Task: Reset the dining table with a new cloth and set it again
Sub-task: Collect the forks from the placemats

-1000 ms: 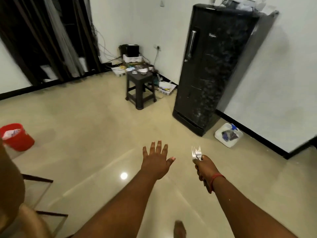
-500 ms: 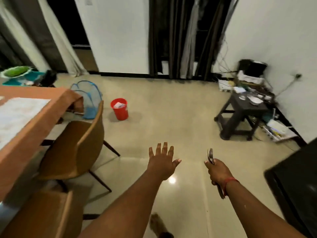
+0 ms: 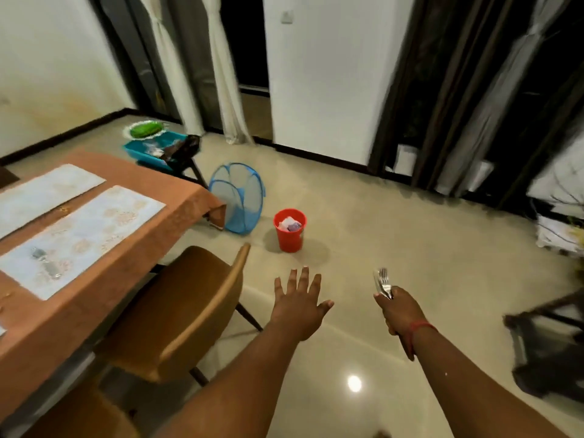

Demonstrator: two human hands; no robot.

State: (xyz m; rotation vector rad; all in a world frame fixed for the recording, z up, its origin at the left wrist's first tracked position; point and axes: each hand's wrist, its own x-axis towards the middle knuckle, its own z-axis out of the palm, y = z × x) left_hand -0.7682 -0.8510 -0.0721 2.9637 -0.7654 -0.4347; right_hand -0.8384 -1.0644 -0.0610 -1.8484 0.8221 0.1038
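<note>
Head view: worktop (image 3: 177,213) at left, wearing an orange cloth (image 3: 104,279).
Done: cloth on; two placemats (image 3: 79,235) laid.
Left: cutlery, probably dishes.
Right hand (image 3: 399,311): fingers clasp forks (image 3: 383,284), over the floor, well apart from the worktop.
Left hand (image 3: 298,306): fingers spread, empty.

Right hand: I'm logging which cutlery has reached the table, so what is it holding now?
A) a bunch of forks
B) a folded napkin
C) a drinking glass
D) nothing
A: the right hand grips a bunch of forks, tines pointing up, over the floor and clear of the table.
</note>
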